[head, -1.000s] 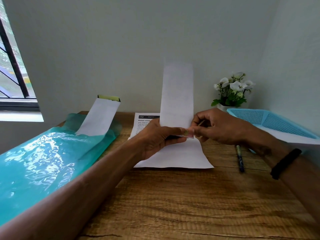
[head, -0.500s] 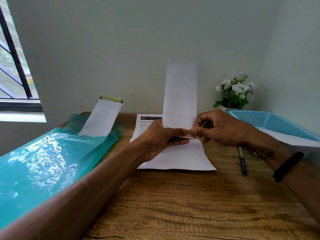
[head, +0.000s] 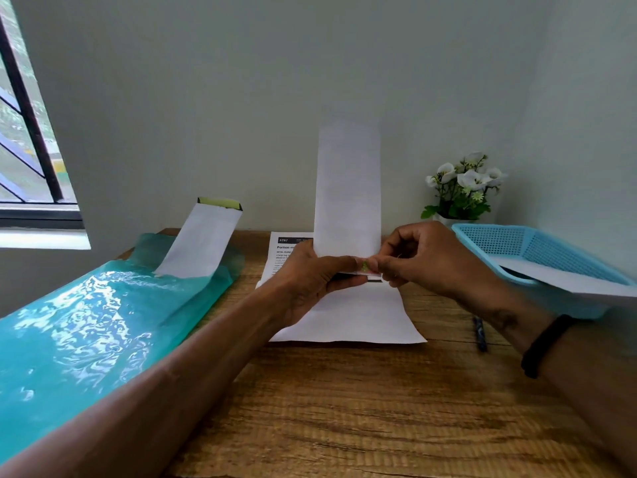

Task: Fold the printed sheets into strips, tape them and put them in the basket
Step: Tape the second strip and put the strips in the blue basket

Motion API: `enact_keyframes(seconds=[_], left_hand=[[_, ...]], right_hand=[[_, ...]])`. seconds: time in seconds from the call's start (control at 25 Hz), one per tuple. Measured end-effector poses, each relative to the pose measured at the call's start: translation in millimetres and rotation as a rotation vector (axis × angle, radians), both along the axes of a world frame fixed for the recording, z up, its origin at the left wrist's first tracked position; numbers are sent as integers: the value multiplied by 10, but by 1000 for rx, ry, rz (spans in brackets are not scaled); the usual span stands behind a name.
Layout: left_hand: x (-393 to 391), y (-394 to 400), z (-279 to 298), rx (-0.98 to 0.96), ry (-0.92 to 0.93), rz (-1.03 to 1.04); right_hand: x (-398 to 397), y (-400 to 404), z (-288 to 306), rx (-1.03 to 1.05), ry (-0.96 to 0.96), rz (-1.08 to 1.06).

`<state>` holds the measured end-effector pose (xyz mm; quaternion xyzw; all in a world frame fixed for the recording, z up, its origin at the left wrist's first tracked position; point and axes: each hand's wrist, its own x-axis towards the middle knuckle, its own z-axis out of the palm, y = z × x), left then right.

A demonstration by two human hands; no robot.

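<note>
Strip held upright over the desk

Both hands, left [head: 310,281] and right [head: 424,257], pinched the strip's [head: 348,188] bottom edge above a sheet [head: 358,315] reading "3797" and "Portion"; the basket [head: 537,250] sat right.

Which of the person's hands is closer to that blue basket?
Right. The right hand pinches the folded strip just beside the blue basket; the left hand holds the strip farther away.

"3797" and a heading starting "Portion m…" on the printed sheet [head: 293,248]; smaller print illegible.
</note>
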<state>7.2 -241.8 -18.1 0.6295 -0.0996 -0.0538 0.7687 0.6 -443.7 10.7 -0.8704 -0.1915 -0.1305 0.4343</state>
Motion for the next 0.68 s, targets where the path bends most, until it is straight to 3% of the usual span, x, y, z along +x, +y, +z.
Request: enact_keyframes(seconds=[0.32,0.68], left_hand=[[-6,5,22,-66,9,10],[-5,13,33,-106,-13,67]], right_hand=[[25,5,-47,358,154,20],[15,40,-18,481,188,79]])
